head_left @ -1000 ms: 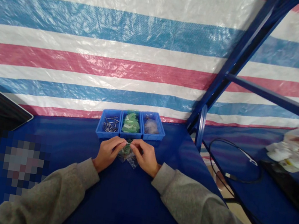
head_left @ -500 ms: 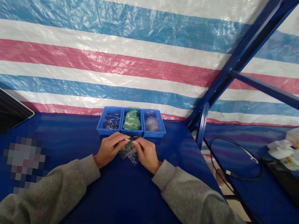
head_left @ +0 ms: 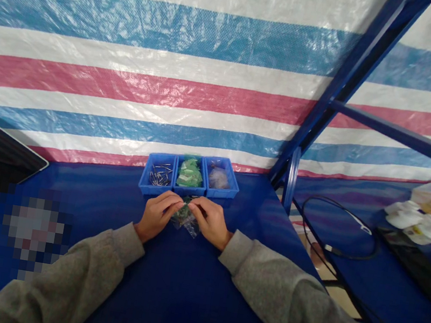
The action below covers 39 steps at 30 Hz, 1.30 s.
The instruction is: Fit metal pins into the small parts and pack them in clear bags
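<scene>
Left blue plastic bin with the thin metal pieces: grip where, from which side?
Likely: pinch the open-topped left blue plastic bin by its left wall's rim, from above left. That wall stands free; its right side adjoins the middle blue plastic bin and the left hand crowds the front.

The left hand (head_left: 158,215) and right hand (head_left: 210,223) pinch a tiny piece (head_left: 186,204) between them (too small for me to make out) over clear packets (head_left: 189,224), in front of three blue bins (head_left: 190,191).
</scene>
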Tool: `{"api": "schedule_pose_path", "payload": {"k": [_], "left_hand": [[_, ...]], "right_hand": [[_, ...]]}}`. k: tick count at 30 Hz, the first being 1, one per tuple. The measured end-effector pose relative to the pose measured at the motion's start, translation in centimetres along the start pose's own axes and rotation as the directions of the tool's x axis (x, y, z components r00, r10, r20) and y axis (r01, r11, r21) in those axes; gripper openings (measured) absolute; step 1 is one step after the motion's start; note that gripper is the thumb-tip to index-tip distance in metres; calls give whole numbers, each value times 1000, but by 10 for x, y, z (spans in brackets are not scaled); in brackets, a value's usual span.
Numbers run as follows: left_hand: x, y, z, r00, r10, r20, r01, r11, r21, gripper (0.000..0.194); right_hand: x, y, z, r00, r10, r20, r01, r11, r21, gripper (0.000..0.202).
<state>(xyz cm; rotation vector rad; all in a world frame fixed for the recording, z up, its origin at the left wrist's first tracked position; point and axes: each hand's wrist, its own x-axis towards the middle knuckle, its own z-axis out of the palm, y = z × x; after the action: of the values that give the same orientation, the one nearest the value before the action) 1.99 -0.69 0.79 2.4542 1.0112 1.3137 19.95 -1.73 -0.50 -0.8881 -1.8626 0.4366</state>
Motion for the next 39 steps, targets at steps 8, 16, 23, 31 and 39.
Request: {"api": "schedule_pose_path", "payload": {"k": [8, 16, 23, 31, 39], "left_hand": [[0, 1, -2, 1000, -2, 23, 2, 1000, 0, 14], [1, 2, 0, 1000, 13, 11, -13, 1000, -10, 14], [-1, 0, 0, 1000, -15, -11, 15, 999, 48, 19], [-1, -1, -1, 999, -38, 24, 36, 996, 86, 23], [1, 2, -1, 1000, -18, -20, 18, 1000, -6, 14]], "right_hand": [[-2, 5, 2, 1000, 3, -3, -3, 999, -41, 31], [-3, 5, 1, 999, 15, 32, -13, 998, -65, 38], [-1, 1, 0, 1000, -10, -3, 10, 1000, -19, 25], [-1, 2, 2, 1000, -6, -19, 6, 1000, -17, 26], [-1, 5, 3, 1000, -2, 14, 3, 998, -57, 33]]}}
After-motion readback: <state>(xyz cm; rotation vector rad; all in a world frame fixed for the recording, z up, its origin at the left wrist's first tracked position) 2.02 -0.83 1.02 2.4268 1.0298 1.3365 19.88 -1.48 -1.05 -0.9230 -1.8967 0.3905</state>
